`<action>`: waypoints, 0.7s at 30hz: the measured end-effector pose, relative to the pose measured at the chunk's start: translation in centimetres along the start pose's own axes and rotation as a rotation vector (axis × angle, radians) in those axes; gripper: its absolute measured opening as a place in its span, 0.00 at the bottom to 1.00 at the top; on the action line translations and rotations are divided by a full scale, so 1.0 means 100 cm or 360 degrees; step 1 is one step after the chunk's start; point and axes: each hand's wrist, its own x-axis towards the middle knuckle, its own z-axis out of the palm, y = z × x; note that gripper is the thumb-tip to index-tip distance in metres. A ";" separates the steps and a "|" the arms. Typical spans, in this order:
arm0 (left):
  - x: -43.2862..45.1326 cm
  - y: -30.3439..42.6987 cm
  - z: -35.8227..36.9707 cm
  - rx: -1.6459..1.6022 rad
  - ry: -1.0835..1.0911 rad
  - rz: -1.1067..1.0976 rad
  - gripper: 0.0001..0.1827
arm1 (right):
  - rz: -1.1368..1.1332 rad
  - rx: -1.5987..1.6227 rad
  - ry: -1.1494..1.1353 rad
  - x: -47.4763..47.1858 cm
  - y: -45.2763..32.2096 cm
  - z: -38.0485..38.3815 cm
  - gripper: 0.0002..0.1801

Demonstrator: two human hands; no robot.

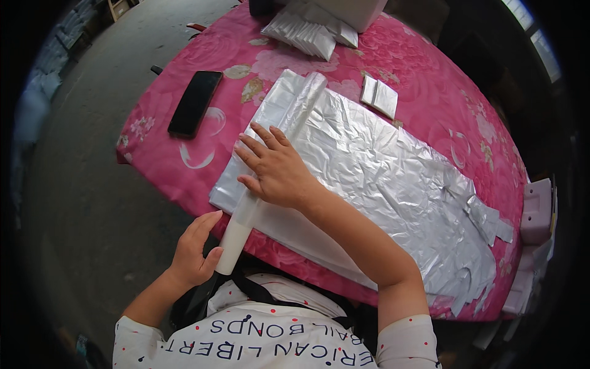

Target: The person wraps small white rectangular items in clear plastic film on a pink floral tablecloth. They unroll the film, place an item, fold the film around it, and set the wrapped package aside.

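A pale tube (234,244) lies slantwise across the table's near edge, its lower end sticking out beyond the cloth. Thin plastic film is rolled around its upper part, forming a shiny roll (309,94). From there a wide stack of crumpled, translucent film sheets (368,166) spreads to the right, ragged at its far right end. My right hand (276,168) rests palm down over the roll, fingers spread. My left hand (198,249) is beside the tube's free end, fingers apart; whether the thumb touches it I cannot tell. Flat folded film (226,187) shows left of the roll.
A black smartphone (196,104) lies left of the film on the pink floral tablecloth (156,152). Two small folded film packets (380,96) are beyond the sheets. Several more packets (302,34) sit by a white container (355,11). Pale plastic boxes (537,212) stand at the right edge.
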 end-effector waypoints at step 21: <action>0.072 -0.009 0.018 0.0597 0.0396 0.0014 0.39 | 0.0222 -0.0017 0.0058 -0.128 -0.009 -0.049 0.45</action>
